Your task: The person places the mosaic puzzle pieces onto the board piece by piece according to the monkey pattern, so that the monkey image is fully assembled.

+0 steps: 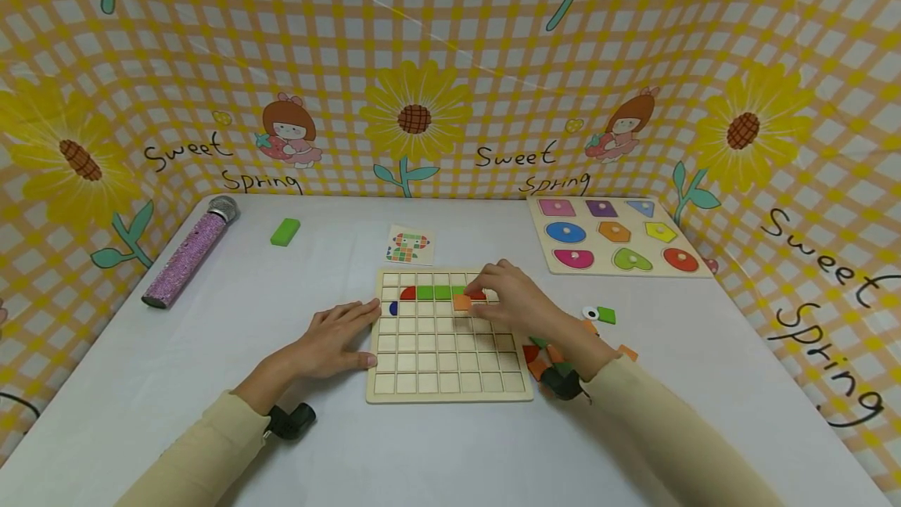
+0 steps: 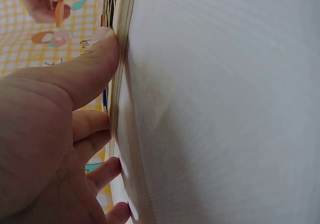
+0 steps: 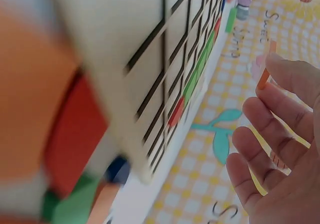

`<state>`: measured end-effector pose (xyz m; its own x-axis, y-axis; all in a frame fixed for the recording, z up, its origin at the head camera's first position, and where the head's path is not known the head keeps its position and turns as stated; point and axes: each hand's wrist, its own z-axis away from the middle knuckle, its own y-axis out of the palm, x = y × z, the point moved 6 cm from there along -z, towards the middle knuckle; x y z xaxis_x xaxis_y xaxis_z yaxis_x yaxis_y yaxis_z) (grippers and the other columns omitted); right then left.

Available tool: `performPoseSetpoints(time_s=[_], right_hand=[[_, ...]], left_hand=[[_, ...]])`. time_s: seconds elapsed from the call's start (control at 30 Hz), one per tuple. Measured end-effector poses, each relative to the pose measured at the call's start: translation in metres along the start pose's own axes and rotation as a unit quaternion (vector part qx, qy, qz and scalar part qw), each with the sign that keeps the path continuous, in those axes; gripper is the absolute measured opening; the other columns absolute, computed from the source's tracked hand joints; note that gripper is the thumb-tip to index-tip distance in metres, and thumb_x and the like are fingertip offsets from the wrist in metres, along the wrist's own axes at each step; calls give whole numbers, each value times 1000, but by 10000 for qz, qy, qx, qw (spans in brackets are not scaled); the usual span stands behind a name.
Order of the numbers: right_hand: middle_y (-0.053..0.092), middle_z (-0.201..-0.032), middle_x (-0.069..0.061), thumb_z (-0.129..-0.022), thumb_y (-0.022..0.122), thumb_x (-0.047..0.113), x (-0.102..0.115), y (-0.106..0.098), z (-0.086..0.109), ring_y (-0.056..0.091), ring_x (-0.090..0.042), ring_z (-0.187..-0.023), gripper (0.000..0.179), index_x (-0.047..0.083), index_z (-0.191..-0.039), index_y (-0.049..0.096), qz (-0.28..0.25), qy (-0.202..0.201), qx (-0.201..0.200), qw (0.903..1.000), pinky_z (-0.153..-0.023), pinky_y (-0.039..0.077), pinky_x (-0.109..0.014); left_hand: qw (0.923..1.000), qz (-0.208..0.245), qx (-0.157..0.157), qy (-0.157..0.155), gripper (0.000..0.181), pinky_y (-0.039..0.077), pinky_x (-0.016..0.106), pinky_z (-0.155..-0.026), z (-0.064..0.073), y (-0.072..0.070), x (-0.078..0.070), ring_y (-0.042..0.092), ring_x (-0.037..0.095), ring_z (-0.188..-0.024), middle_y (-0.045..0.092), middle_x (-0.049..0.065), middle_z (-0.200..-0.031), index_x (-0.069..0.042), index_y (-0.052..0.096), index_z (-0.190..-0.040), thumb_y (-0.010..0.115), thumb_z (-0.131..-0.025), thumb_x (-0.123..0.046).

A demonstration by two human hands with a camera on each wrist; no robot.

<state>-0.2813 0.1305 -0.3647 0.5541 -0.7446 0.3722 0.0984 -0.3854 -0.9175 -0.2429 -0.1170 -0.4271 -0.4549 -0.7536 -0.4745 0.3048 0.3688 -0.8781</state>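
A wooden grid board (image 1: 448, 362) lies on the white table. Its second row holds a red curved piece (image 1: 408, 293), several green square tiles (image 1: 433, 293) and another red piece (image 1: 479, 295), partly behind my fingers. One row lower, at the left, sits a dark blue half-round piece (image 1: 393, 308). My right hand (image 1: 517, 300) pinches an orange square tile (image 3: 266, 74) between thumb and index finger; the right wrist view shows it held above the board. Along the board's left edge rests my left hand (image 1: 331, 343), its thumb and extended fingers touching the rim.
Loose coloured tiles (image 1: 533, 366) lie by the board's right side, under my right forearm. Behind the board is a small pattern card (image 1: 410, 245). A shape puzzle (image 1: 584, 213) stands back right; a green block (image 1: 285, 231) and glittery microphone (image 1: 184, 259) lie left.
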Motion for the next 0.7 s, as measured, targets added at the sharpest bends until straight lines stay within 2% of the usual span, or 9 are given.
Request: performPoseSetpoints(time_s=[0.13, 0.43, 0.7], right_hand=[[66, -99, -5, -82, 73, 23, 14, 8, -13, 49, -19, -93, 24, 11, -103, 72, 40, -130, 22, 9999, -82, 42, -36], [67, -100, -1, -83, 71, 24, 30, 32, -38, 51, -18, -91, 20, 13, -100, 73, 158, -90, 306, 9994, -80, 42, -34], [66, -96, -1, -82, 73, 27, 42, 39, -55, 51, -18, -90, 22, 15, -100, 72, 399, -1, 483, 9980, -82, 42, -35]], left_hand=[[10000, -8, -3, -10, 76, 21, 61, -105, 0, -1, -1, 24, 38, -142, 25, 10, -157, -6, 30, -148, 64, -87, -38], [10000, -34, 17, -32, 76, 21, 61, -105, 0, 0, 0, 24, 37, -142, 25, 9, -157, -7, 30, -148, 64, -87, -39], [10000, -24, 29, -36, 76, 21, 60, -105, -1, 0, 1, 24, 37, -142, 25, 9, -157, -7, 30, -148, 64, -87, -39]])
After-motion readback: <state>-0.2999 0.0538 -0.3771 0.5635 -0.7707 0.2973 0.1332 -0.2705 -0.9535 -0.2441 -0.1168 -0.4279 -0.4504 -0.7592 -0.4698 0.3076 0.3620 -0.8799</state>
